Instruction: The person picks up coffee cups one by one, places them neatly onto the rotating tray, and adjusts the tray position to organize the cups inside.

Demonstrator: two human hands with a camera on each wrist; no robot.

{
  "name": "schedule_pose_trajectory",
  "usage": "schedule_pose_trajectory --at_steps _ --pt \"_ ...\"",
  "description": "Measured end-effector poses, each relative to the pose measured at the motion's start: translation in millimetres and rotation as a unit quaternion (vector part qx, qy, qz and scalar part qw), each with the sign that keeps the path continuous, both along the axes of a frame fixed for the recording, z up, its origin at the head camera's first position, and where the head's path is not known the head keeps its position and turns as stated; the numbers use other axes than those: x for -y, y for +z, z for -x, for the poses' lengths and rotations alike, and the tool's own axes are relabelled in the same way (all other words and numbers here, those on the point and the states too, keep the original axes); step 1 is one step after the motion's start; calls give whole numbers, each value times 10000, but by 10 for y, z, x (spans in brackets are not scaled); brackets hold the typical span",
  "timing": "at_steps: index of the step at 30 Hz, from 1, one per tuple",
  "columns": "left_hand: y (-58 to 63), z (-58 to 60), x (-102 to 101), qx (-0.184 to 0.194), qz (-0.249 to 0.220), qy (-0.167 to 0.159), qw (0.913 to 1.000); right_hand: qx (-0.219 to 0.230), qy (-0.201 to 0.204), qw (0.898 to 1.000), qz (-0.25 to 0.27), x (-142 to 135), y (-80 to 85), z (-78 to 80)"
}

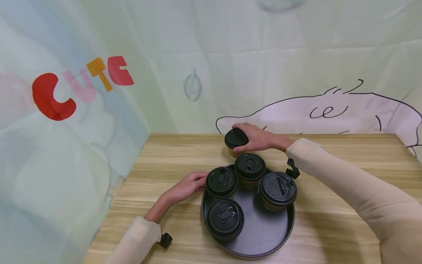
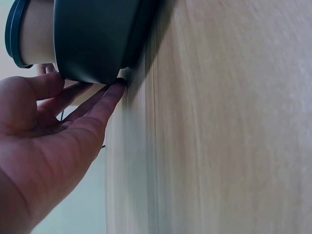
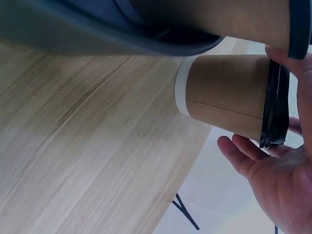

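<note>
My right hand [image 1: 256, 137] spans the black lid of a brown paper coffee cup [image 3: 226, 95], its thumb and fingers on either side. This cup stands upright just beyond the far rim of a round black tray [image 1: 263, 234]. My left hand [image 1: 188, 187] touches the tray's left side; in the left wrist view its thumb is at the rim and its fingertips [image 2: 114, 92] lie low along the wall. Several more lidded cups sit in the tray: a far cup [image 1: 250, 167], a left cup [image 1: 221, 182], a near cup [image 1: 225, 219] and a right cup [image 1: 278, 189].
The tray stands on a light wood-grain table [image 1: 178, 154]. Behind the table hangs a pale printed cloth [image 1: 171, 55] with a line drawing; another printed side with red, pink and orange letters [image 1: 54, 97] rises at the left.
</note>
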State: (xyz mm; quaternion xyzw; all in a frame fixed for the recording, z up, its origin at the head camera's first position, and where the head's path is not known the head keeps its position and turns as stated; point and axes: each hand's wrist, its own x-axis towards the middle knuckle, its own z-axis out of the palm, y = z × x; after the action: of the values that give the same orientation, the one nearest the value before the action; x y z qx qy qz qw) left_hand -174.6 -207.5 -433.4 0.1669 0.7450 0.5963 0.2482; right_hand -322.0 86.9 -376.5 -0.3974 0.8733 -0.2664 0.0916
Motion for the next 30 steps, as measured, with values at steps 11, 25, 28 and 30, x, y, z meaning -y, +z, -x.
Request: schedule_pose_trajectory --at_steps 11,25,28,30 --pt "4 -10 8 49 26 20 10000 44 -84 9999 109 -79 -71 33" --pt "-37 -25 -10 91 -249 -17 9996 84 21 9976 684 -142 -255 67" --pt "-27 -22 -8 96 -206 -12 9997 158 11 9963 843 -160 -268 75" --pt "-13 -18 -4 98 -148 3 9998 136 9 9957 911 -179 -278 83"
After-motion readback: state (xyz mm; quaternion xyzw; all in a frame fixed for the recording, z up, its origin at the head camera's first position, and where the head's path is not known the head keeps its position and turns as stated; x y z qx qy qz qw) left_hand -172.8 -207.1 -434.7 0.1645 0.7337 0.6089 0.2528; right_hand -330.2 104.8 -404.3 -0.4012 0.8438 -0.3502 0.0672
